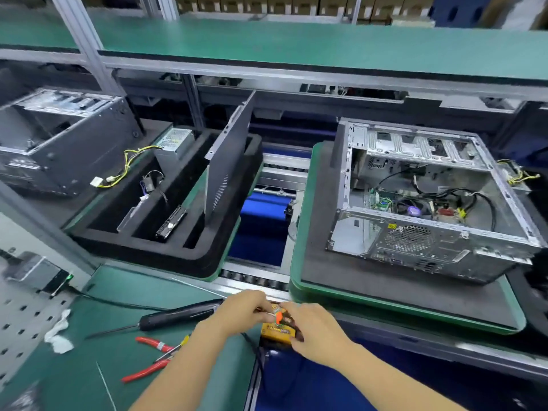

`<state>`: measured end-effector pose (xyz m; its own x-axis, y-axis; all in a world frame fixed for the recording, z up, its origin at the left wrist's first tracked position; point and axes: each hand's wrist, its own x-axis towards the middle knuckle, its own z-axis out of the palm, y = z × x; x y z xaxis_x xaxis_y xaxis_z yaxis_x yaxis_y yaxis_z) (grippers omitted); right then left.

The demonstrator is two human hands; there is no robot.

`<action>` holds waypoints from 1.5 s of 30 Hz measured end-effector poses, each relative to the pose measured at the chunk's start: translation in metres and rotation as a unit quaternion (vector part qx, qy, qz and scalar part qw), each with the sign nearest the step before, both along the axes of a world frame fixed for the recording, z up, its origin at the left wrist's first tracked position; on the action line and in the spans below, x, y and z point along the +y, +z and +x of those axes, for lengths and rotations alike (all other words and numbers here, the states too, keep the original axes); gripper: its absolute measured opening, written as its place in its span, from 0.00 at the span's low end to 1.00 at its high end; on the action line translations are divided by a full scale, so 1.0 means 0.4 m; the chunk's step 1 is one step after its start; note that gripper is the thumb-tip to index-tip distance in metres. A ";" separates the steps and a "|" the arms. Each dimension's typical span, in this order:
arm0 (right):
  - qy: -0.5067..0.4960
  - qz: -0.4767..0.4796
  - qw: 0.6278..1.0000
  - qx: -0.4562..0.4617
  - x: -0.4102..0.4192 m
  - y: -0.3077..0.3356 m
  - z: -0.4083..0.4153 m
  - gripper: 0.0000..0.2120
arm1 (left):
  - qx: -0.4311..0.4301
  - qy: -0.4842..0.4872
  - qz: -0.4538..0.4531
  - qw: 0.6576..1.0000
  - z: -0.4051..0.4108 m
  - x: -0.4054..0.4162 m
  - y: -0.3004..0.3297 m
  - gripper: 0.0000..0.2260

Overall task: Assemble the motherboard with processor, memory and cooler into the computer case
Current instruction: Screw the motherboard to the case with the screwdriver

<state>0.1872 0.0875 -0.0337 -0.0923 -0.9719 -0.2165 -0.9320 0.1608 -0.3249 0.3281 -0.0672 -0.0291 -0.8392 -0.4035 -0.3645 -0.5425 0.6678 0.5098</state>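
Head view: both hands meet at bottom centre, left hand (243,310) and right hand (314,330) pinching a small orange part (278,318) over a yellow box (277,332). The case (430,197) lies upper right, nearer the right hand.

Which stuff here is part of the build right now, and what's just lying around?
In the job:
open case
motherboard inside it
yellow box, under both hands
electric screwdriver

Lying about:
red pliers
white rag
foam tray
second case
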 end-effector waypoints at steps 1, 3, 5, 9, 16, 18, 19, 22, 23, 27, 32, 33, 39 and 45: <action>-0.019 0.015 0.999 -0.034 0.009 -0.016 -0.007 0.28 | -0.005 0.006 0.020 1.000 0.018 -0.010 -0.015 0.07; -0.001 0.032 0.998 -0.055 0.029 -0.047 -0.018 0.32 | -0.018 0.018 0.051 0.998 0.055 -0.028 -0.043 0.07; 0.054 0.034 0.997 -0.044 0.037 -0.069 -0.022 0.32 | -0.024 0.034 0.057 0.998 0.087 -0.044 -0.062 0.06; 0.097 0.015 0.995 0.006 0.023 -0.093 -0.032 0.31 | -0.006 0.070 0.053 0.996 0.115 -0.066 -0.074 0.04; 0.100 0.023 0.993 0.061 -0.004 -0.113 -0.032 0.29 | 0.006 0.083 0.041 0.996 0.115 -0.078 -0.088 0.06; 0.101 0.025 0.992 0.076 -0.008 -0.113 -0.027 0.27 | 0.008 0.090 0.044 0.995 0.117 -0.078 -0.089 0.06; 0.106 0.026 0.991 0.081 -0.010 -0.111 -0.023 0.26 | 0.010 0.092 0.049 0.994 0.118 -0.076 -0.088 0.05; 0.118 0.042 0.987 0.100 -0.016 -0.092 -0.014 0.23 | 0.017 0.100 0.061 0.993 0.124 -0.068 -0.078 0.03; 0.120 0.045 0.986 0.106 -0.026 -0.077 -0.010 0.21 | 0.019 0.106 0.060 0.992 0.127 -0.067 -0.074 0.03; 0.099 0.011 0.991 0.093 -0.086 -0.008 0.017 0.17 | 0.049 0.131 0.061 0.988 0.147 -0.078 -0.050 0.03; 0.095 0.039 0.994 0.037 -0.130 0.026 0.080 0.09 | 0.051 0.154 0.064 0.985 0.192 -0.076 -0.032 0.05; 0.104 0.054 0.993 0.033 -0.136 0.023 0.098 0.10 | 0.051 0.158 0.068 0.984 0.207 -0.073 -0.033 0.05; 0.099 0.120 0.988 -0.015 -0.160 -0.012 0.194 0.15 | 0.064 0.186 0.059 0.979 0.300 -0.062 -0.059 0.02; 0.100 0.136 0.985 -0.030 -0.176 -0.051 0.248 0.11 | 0.059 0.225 0.033 0.972 0.362 -0.063 -0.108 0.04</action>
<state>0.2864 0.0171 -0.0541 0.1162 -0.8742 -0.4715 -0.9340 0.0652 -0.3512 0.4728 -0.0925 -0.0724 -0.6210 -0.7184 -0.3133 -0.7071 0.3410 0.6195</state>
